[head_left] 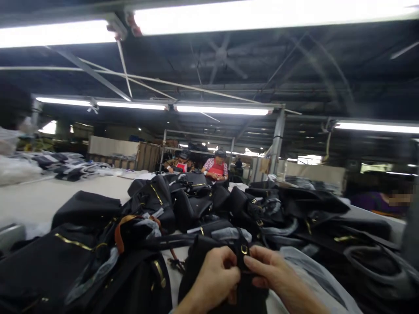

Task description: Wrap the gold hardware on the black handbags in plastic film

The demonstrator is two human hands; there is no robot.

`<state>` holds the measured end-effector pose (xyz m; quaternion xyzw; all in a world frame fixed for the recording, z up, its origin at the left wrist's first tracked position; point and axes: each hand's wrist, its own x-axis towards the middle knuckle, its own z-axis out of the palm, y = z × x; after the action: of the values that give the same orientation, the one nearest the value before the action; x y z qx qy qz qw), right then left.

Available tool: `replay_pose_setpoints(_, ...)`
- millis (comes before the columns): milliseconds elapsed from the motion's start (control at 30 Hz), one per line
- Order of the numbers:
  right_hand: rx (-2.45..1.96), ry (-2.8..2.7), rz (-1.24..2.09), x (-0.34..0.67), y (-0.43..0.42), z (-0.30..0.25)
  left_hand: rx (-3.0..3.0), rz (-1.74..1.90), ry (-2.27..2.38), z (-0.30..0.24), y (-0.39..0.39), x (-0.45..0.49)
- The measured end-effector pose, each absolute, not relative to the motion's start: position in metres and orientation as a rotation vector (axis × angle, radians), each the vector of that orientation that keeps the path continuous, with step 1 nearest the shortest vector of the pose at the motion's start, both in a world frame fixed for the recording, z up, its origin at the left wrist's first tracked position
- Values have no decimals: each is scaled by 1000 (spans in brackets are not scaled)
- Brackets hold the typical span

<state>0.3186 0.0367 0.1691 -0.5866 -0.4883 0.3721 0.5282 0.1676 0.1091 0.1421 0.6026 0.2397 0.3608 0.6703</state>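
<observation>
A black bag (pixel 193 261) stands upright right in front of me, with a black strap running through a small gold buckle (pixel 244 249). My left hand (pixel 216 274) is closed, its fingers curled at the strap's left side against the bag. Just below the buckle, my right hand (pixel 270 266) pinches the strap between thumb and fingers. The fingertips of both hands nearly meet there. What lies under the left fingers is partly hidden. A small brown tab (pixel 232 297) shows beneath the left hand.
Piled black bags (pixel 85 205) with gold zips cover much of the white table (pixel 19 192). Clear plastic wrap (pixel 314 270) lies right of my hands. A brown strap (pixel 119 235) loops up at left. Two people in red aprons (pixel 216 168) work across the table.
</observation>
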Motion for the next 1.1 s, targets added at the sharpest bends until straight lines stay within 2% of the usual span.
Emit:
replay_pose_setpoints(167, -1412, -1141, 933, 310, 28, 171, 1483, 824, 575, 144, 109, 172)
replay_pose_setpoints(467, -1447, -1106, 696, 305, 39, 160, 1532, 904, 600, 147, 105, 174)
replay_pose_setpoints(800, -1391, -1159, 848, 307, 30, 168, 1448, 841, 529, 145, 112, 175)
replay_pose_setpoints(1100, -1343, -1216, 611, 300, 42, 162, 1294, 815, 489, 156, 114, 171)
